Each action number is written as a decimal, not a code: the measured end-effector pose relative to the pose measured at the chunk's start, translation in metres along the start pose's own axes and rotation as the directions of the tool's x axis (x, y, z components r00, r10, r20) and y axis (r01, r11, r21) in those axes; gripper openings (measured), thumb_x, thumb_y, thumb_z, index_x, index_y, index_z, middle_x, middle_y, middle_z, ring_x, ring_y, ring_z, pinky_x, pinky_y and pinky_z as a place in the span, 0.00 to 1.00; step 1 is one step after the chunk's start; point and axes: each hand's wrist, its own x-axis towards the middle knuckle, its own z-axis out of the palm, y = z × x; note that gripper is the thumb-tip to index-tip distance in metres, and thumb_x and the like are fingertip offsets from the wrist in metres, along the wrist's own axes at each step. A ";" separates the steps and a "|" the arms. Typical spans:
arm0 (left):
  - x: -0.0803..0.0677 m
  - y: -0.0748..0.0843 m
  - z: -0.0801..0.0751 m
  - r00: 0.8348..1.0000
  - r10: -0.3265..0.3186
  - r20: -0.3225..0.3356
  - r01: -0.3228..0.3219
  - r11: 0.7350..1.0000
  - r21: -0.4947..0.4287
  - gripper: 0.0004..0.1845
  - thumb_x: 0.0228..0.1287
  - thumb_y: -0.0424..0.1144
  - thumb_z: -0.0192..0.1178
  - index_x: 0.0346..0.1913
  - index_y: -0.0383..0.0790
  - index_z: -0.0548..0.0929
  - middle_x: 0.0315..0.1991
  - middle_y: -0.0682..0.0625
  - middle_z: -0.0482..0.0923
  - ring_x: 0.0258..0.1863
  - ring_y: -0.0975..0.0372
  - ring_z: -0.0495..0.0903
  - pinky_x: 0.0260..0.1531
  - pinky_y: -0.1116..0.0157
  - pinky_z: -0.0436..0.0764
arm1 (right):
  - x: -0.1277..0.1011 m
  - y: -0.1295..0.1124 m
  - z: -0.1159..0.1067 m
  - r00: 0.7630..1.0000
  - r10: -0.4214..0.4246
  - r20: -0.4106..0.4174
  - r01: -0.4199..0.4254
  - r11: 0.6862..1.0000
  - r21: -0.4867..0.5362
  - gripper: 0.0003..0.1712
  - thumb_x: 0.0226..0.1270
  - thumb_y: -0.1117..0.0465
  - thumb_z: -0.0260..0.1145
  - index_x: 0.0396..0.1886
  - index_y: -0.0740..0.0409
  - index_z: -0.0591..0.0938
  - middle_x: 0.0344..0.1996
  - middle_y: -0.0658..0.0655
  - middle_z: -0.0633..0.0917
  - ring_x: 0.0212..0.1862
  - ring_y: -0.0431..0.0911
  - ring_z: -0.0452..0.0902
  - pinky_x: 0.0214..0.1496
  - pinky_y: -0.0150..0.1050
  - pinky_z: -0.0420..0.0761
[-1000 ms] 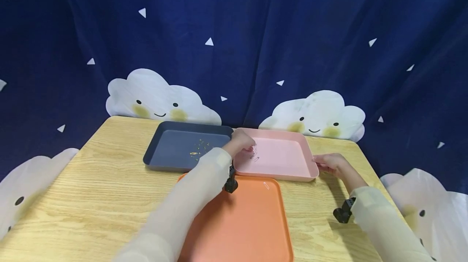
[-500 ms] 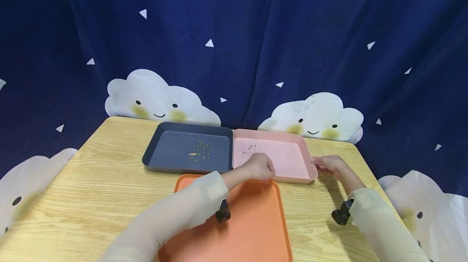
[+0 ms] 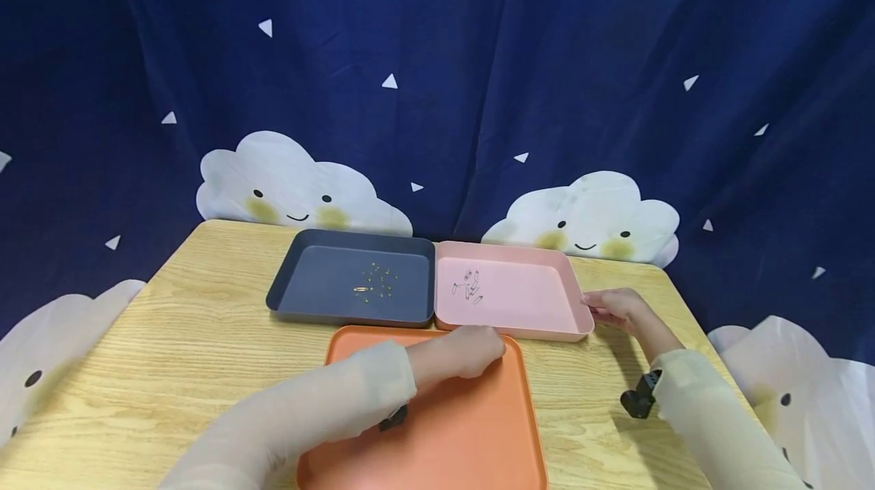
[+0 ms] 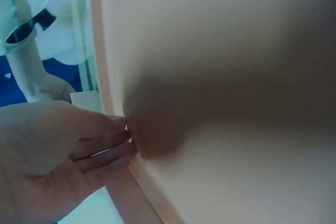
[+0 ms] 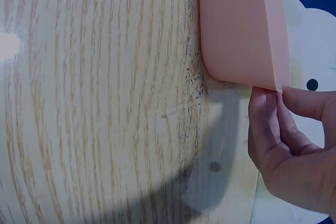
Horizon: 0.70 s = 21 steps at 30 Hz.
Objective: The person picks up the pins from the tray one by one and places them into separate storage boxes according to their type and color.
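My left hand is low over the far right corner of the orange tray. In the left wrist view, the fingertips come together against the tray; a tiny glint shows there, too small to identify, and whether they pinch it is hidden. My right hand pinches the rim at the near right corner of the pink tray, thumb on top and fingers beneath in the right wrist view. Several small silver wire pieces, shaped like paper clips or safety pins, lie in the pink tray's left part.
A dark grey tray stands left of the pink one, with several tiny gold pieces and a longer gold one in it. All three trays sit on the wooden table. A blue curtain with clouds hangs behind.
My left hand has moved from the pink tray's silver pieces toward me, down to the orange tray's far right corner. My right hand stays at the pink tray's corner.
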 end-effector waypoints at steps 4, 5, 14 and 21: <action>-0.003 -0.002 0.004 0.997 0.039 -0.063 -0.037 0.999 0.040 0.08 0.66 0.38 0.57 0.33 0.49 0.85 0.33 0.59 0.85 0.36 0.68 0.82 0.35 0.75 0.81 | 0.000 -0.001 0.001 1.000 0.005 -0.010 -0.005 1.000 -0.019 0.30 0.67 0.64 0.61 0.63 0.79 0.67 0.24 0.41 0.82 0.32 0.34 0.79 0.40 0.29 0.86; -0.004 -0.003 0.005 0.997 0.041 -0.069 -0.039 0.999 0.033 0.06 0.63 0.38 0.60 0.32 0.50 0.85 0.32 0.60 0.85 0.34 0.69 0.81 0.33 0.76 0.80 | -0.001 -0.001 0.001 1.000 0.006 -0.013 -0.006 1.000 -0.023 0.30 0.67 0.64 0.61 0.63 0.79 0.68 0.24 0.41 0.82 0.32 0.34 0.79 0.39 0.28 0.86; -0.005 -0.004 0.005 1.000 -0.013 0.010 0.014 0.991 -0.133 0.07 0.52 0.34 0.69 0.23 0.51 0.84 0.22 0.62 0.80 0.26 0.71 0.75 0.22 0.80 0.68 | 0.000 0.000 0.000 1.000 0.004 -0.027 -0.005 0.999 -0.034 0.29 0.66 0.63 0.62 0.62 0.78 0.69 0.23 0.41 0.82 0.30 0.32 0.79 0.38 0.27 0.85; -0.005 -0.003 0.004 0.994 -0.011 0.105 0.028 0.986 -0.163 0.15 0.58 0.35 0.62 0.16 0.49 0.73 0.16 0.60 0.68 0.20 0.69 0.67 0.16 0.77 0.62 | -0.002 -0.001 0.001 1.000 0.000 -0.026 0.000 1.000 0.009 0.27 0.66 0.65 0.62 0.60 0.79 0.70 0.22 0.41 0.83 0.29 0.32 0.79 0.38 0.27 0.86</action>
